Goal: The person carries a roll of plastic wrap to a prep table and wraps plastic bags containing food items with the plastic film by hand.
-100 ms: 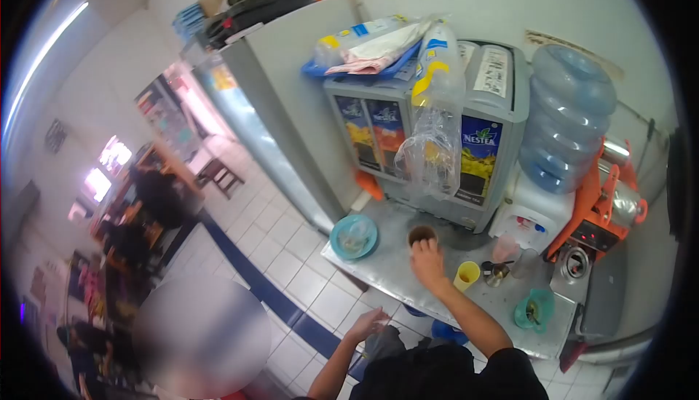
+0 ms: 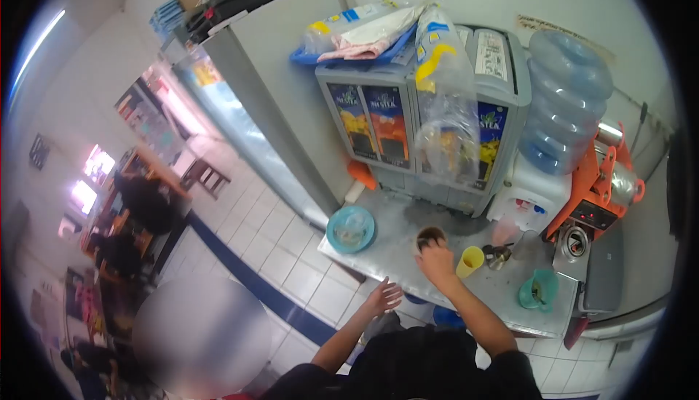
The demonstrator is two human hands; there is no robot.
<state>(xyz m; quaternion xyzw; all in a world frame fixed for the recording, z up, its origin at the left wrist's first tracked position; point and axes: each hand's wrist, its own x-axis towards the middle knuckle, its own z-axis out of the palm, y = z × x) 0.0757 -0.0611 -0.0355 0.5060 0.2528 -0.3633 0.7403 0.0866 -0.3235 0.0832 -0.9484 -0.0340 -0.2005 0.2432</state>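
One brown cup point(image 2: 430, 232), left of the yellow cup point(image 2: 470, 260), meets the right hand point(image 2: 437, 259), grip unclear, and would likely sit steadier braced by the spread, empty left hand point(image 2: 383, 297).

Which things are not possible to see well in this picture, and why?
In the head view:
Inside of the brown cup: partly covered by the right hand, so what it holds, if anything, is unclear.
Right Nestea panel: partly behind the plastic bag.
Contents of the green jug: too small to identify.
Area at lower left: hidden by a grey blur.
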